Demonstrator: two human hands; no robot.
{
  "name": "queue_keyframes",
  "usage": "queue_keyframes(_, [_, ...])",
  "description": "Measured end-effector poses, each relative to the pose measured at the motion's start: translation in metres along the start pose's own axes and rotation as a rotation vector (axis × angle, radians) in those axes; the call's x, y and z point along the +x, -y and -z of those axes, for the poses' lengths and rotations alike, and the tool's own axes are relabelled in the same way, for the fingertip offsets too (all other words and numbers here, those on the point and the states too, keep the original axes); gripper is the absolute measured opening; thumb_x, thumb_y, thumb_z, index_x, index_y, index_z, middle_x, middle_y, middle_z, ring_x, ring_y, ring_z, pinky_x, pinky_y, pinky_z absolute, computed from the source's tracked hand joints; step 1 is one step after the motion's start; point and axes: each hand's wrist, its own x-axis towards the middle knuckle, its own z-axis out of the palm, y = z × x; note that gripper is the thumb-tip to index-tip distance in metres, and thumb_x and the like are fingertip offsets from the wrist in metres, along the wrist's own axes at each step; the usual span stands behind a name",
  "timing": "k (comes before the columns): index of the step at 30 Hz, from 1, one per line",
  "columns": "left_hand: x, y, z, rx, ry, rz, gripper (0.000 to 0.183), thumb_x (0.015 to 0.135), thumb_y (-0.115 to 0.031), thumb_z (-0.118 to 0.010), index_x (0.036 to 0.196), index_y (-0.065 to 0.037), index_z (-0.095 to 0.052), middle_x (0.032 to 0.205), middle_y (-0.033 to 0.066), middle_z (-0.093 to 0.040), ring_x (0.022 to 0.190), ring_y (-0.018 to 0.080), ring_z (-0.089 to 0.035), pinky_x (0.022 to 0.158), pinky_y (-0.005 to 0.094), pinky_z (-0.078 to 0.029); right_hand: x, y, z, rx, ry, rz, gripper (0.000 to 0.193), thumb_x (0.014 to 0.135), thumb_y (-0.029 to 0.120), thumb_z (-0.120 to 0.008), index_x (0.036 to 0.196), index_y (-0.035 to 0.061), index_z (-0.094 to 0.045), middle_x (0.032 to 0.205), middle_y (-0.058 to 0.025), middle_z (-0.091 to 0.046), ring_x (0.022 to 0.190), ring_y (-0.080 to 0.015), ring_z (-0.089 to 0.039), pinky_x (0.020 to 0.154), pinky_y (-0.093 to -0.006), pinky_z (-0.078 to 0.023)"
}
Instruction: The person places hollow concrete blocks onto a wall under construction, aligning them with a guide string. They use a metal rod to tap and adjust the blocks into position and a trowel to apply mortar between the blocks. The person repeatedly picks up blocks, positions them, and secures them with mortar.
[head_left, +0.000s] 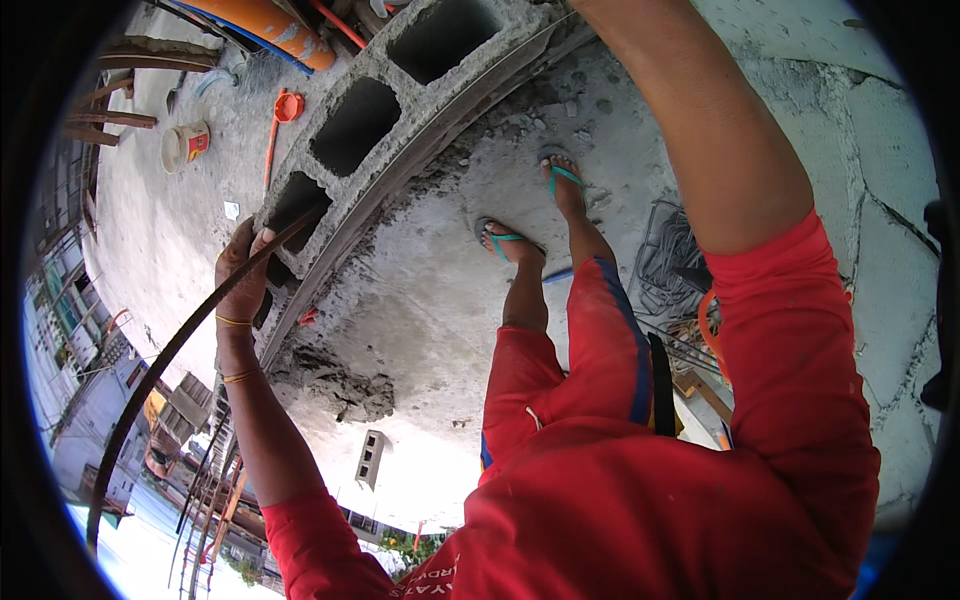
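My left hand (242, 275) is at the left end of a row of grey hollow concrete blocks (380, 172), its fingers curled and thumb up. A long dark steel bar (165, 360) rises from the hollow of an end block and crosses in front of that hand. Whether the fingers grip the bar, the block or something thin cannot be made out. Rubber bands circle the left wrist. My right arm (735, 150) stretches toward the far end of the blocks, with its hand beyond the upper edge of the picture.
Beyond the wall are an orange pipe (275, 28), an orange long-handled tool (288, 108) and a white bucket (184, 146). On my side lie a mortar heap (340, 385), a loose block (370, 460) and coiled wire (670, 260). A cracked wall (850, 190) stands at right.
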Motion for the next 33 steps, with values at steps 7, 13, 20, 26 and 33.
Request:
queue_keyframes(7, [-0.006,0.002,-0.002,-0.072,-0.034,0.024,0.046,0.100,-0.041,-0.062,0.127,-0.004,-0.063,0.092,0.0082,-0.067,0.085,0.0154,-0.060,0.079,0.0302,-0.050,-0.058,-0.023,-0.010,-0.037,0.169,-0.212,0.010,0.088,0.006,-0.064,0.087,0.0004,-0.073,0.080,-0.0116,-0.071,0.066,-0.0169,-0.066,0.059,-0.0283,-0.052])
queue_keyframes(13, [-0.003,0.005,-0.006,-0.046,-0.020,0.164,0.037,0.102,-0.023,-0.062,0.132,0.000,-0.060,0.111,0.0075,-0.070,0.100,0.0115,-0.059,0.092,0.0274,-0.048,-0.052,-0.014,-0.003,0.363,0.155,-0.610,0.020,0.092,0.012,-0.061,0.092,-0.0037,-0.073,0.076,-0.0083,-0.068,0.064,-0.0137,-0.062,0.058,-0.0255,-0.048])
queue_keyframes(20, [-0.008,-0.003,0.005,-0.187,0.102,-0.012,0.058,0.091,-0.031,-0.075,0.135,0.000,-0.054,0.101,0.0106,-0.065,0.094,0.0148,-0.061,0.086,0.0293,-0.050,-0.049,0.072,-0.075,1.015,0.120,-0.820,0.021,0.093,0.010,-0.059,0.090,-0.0066,-0.070,0.065,0.0022,-0.055,0.058,-0.0053,-0.046,0.052,-0.0236,-0.033])
queue_keyframes(26, [-0.008,-0.006,0.007,-0.092,0.088,0.003,0.061,0.090,-0.040,-0.075,0.134,-0.002,-0.056,0.108,0.0172,-0.069,0.102,0.0259,-0.067,0.089,0.0367,-0.052,-0.074,0.077,-0.127,0.862,0.240,-0.672,0.021,0.095,0.014,-0.059,0.087,-0.0027,-0.068,0.065,0.0012,-0.055,0.059,-0.0070,-0.046,0.053,-0.0249,-0.035])
queue_keyframes(33, [-0.008,-0.008,0.005,-0.012,0.020,-0.098,0.076,0.087,-0.059,-0.068,0.132,0.001,-0.056,0.113,0.0247,-0.067,0.111,0.0387,-0.064,0.095,0.0405,-0.051,-0.078,0.073,-0.134,0.303,0.432,-0.345,0.021,0.095,0.017,-0.060,0.087,-0.0007,-0.068,0.063,0.0010,-0.051,0.055,-0.0097,-0.045,0.050,-0.0281,-0.034])
